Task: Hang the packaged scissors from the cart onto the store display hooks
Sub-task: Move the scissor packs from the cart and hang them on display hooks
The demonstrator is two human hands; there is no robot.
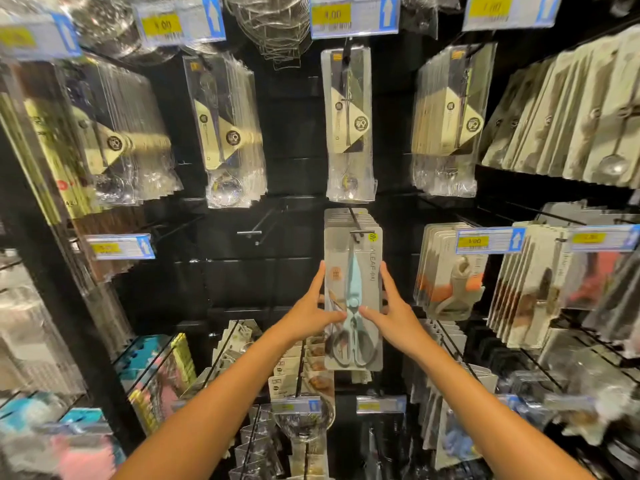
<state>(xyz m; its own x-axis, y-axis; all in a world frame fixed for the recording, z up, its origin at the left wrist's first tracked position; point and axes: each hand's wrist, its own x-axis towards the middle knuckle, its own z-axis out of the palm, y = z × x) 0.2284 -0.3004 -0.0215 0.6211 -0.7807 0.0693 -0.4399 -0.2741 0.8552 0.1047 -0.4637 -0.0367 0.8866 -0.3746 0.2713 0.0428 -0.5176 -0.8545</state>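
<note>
Both the left hand (308, 311) and right hand (394, 311) pinched the scissors pack (353, 299) by its sides, apparently already threaded on the hook (356, 225), so the next move probably called for sliding it back and letting go.

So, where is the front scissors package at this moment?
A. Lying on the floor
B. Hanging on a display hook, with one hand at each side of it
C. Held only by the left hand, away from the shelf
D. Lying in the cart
B: the scissors package hangs on the hook, with the left hand and right hand at its sides.
</note>
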